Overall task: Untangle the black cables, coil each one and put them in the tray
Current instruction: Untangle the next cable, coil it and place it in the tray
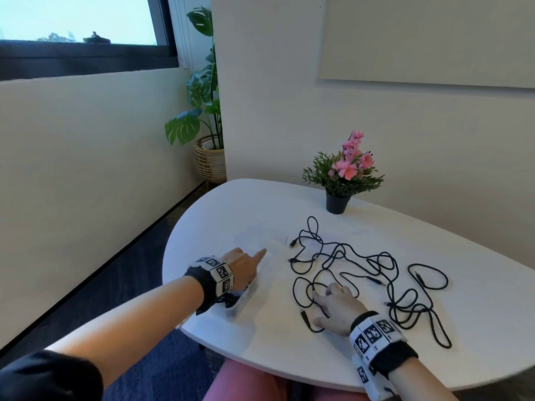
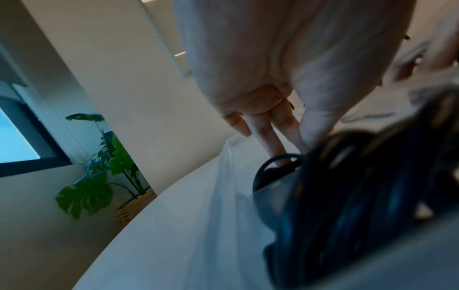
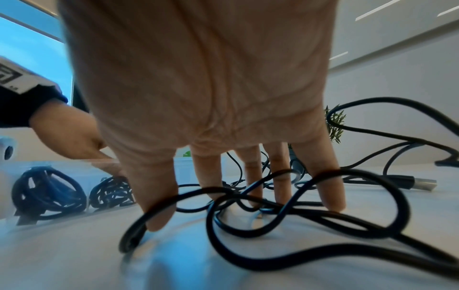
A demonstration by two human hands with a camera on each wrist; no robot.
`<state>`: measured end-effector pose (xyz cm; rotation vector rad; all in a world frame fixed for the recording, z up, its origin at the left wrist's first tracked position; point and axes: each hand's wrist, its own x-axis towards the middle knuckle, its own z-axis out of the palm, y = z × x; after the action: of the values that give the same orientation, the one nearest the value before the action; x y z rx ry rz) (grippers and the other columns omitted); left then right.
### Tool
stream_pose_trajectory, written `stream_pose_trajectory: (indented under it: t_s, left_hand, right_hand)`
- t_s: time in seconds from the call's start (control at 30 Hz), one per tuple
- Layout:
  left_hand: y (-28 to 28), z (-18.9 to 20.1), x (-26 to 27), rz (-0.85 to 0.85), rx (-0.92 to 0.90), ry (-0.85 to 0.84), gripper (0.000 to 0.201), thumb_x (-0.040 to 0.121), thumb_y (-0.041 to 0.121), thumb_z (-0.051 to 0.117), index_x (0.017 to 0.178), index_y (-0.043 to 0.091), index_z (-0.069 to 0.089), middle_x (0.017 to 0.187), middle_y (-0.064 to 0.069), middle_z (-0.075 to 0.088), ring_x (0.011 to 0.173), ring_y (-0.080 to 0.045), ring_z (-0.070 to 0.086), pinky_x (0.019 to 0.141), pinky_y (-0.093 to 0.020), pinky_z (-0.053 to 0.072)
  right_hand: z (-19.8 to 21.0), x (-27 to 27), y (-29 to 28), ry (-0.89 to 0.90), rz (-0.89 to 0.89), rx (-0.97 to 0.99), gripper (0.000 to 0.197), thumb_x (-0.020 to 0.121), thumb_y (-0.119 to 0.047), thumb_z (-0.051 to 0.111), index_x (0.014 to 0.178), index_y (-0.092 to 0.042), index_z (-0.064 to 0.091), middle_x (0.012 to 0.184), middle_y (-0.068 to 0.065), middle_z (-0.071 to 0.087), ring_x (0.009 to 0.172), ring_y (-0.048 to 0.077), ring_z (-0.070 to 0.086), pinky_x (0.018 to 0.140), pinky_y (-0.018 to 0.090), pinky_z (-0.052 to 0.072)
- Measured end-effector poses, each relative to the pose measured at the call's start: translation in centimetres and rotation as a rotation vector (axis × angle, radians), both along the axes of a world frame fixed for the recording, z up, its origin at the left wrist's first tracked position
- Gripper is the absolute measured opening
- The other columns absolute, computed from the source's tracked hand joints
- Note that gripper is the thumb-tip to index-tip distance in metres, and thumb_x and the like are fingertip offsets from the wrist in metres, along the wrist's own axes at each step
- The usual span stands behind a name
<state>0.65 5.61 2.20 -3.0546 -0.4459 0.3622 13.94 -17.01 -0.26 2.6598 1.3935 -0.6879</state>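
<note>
Several black cables [image 1: 376, 273] lie tangled in loose loops on the white table [image 1: 463, 285]. My right hand [image 1: 333, 302] rests flat on the tangle's near left part, and its spread straight fingers [image 3: 253, 176] press down among the loops [image 3: 310, 213]. A clear plastic tray [image 1: 272, 256] sits left of the tangle. My left hand [image 1: 249, 264] reaches into the tray with straight fingers [image 2: 268, 137] that touch a coiled black cable [image 2: 273, 170]. Two coils [image 3: 47, 192] [image 3: 111, 193] show through the tray's wall [image 3: 183, 168]. A coil [image 1: 228, 299] lies under my left wrist.
A small black pot of pink flowers [image 1: 337, 202] stands at the table's back edge, beyond the tangle. The table's rounded edge runs close on the left and front. A large leafy plant in a wicker basket [image 1: 210, 160] stands on the floor in the corner.
</note>
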Motion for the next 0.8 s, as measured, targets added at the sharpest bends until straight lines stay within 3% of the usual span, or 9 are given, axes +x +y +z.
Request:
stream_pose_trajectory:
  t_s: [0.13, 0.23, 0.3, 0.4, 0.5, 0.57, 0.63, 0.7, 0.8]
  left_hand:
    - [0.4, 0.6, -0.2, 0.132, -0.360, -0.119, 0.068, 0.089, 0.009, 0.058, 0.147, 0.020, 0.025, 0.118, 0.002, 0.065, 0.102, -0.017, 0.064, 0.088, -0.029, 0.052]
    - [1.6, 0.5, -0.8, 0.235, -0.498, -0.283, 0.050, 0.083, 0.010, 0.069, 0.129, 0.016, 0.049, 0.116, -0.002, 0.063, 0.098, -0.016, 0.067, 0.088, -0.027, 0.053]
    - [2.1, 0.9, -1.3, 0.268, -0.448, -0.311, 0.032, 0.084, 0.011, 0.069, 0.115, 0.018, 0.062, 0.113, 0.000, 0.066, 0.093, -0.012, 0.067, 0.087, -0.024, 0.053]
    - [2.3, 1.9, -1.9, 0.281, -0.239, -0.152, 0.018, 0.082, 0.021, 0.072, 0.099, 0.024, 0.072, 0.104, 0.004, 0.069, 0.089, -0.011, 0.066, 0.087, -0.026, 0.053]
    - [1.6, 2.4, -2.3, 0.293, -0.177, -0.065, 0.014, 0.084, 0.029, 0.068, 0.096, 0.026, 0.073, 0.109, 0.001, 0.066, 0.091, -0.015, 0.066, 0.086, -0.031, 0.055]
    - [1.1, 2.8, -2.4, 0.291, -0.170, -0.055, 0.019, 0.086, 0.035, 0.065, 0.101, 0.028, 0.071, 0.113, 0.002, 0.065, 0.095, -0.015, 0.064, 0.087, -0.030, 0.053]
    - [0.3, 3.5, -2.4, 0.254, -0.141, -0.081, 0.025, 0.088, 0.040, 0.061, 0.109, 0.029, 0.068, 0.118, 0.007, 0.062, 0.103, -0.013, 0.062, 0.089, -0.027, 0.049]
    - [-1.0, 4.0, -2.1, 0.201, -0.146, -0.139, 0.026, 0.090, 0.043, 0.057, 0.111, 0.031, 0.066, 0.120, 0.009, 0.061, 0.105, -0.010, 0.059, 0.089, -0.024, 0.042]
    - [-2.9, 4.2, -1.3, 0.132, -0.233, -0.212, 0.023, 0.089, 0.042, 0.057, 0.108, 0.034, 0.065, 0.118, 0.010, 0.061, 0.103, -0.007, 0.058, 0.088, -0.024, 0.044]
  right_hand:
    - [0.1, 0.2, -0.1, 0.013, 0.003, 0.019, 0.065, 0.087, -0.047, 0.052, 0.145, -0.033, 0.026, 0.141, 0.002, 0.028, 0.131, 0.023, 0.025, 0.103, 0.038, 0.038]
    - [0.2, 0.5, -0.3, 0.024, 0.002, 0.022, 0.066, 0.087, -0.047, 0.053, 0.145, -0.035, 0.026, 0.142, 0.001, 0.029, 0.132, 0.021, 0.025, 0.105, 0.037, 0.037]
    - [0.2, 0.5, -0.4, 0.025, -0.005, 0.034, 0.066, 0.087, -0.047, 0.053, 0.145, -0.033, 0.026, 0.143, 0.000, 0.030, 0.132, 0.021, 0.026, 0.105, 0.036, 0.037]
    - [0.1, 0.3, -0.3, 0.028, -0.015, 0.058, 0.075, 0.084, -0.055, 0.055, 0.147, -0.029, 0.023, 0.146, 0.003, 0.031, 0.134, 0.022, 0.029, 0.105, 0.036, 0.037]
    - [0.2, 0.0, 0.0, 0.076, -0.016, 0.045, 0.093, 0.074, -0.066, 0.060, 0.148, -0.034, 0.012, 0.146, 0.005, 0.031, 0.131, 0.024, 0.037, 0.102, 0.037, 0.040]
    - [0.4, -0.1, 0.0, 0.107, 0.005, -0.013, 0.094, 0.068, -0.065, 0.066, 0.146, -0.040, 0.018, 0.144, 0.004, 0.030, 0.130, 0.024, 0.037, 0.103, 0.038, 0.040]
    - [0.7, -0.3, -0.2, 0.096, 0.021, -0.027, 0.078, 0.069, -0.049, 0.074, 0.138, -0.039, 0.039, 0.138, 0.002, 0.034, 0.129, 0.023, 0.037, 0.103, 0.038, 0.040]
    - [0.9, -0.4, -0.3, -0.007, 0.033, 0.044, 0.044, 0.075, -0.029, 0.073, 0.117, -0.035, 0.061, 0.127, -0.002, 0.045, 0.121, 0.020, 0.045, 0.100, 0.038, 0.041]
    - [1.3, -0.6, -0.3, -0.086, -0.026, 0.162, 0.013, 0.083, -0.023, 0.064, 0.090, -0.029, 0.072, 0.105, -0.012, 0.064, 0.107, 0.012, 0.056, 0.097, 0.034, 0.038]
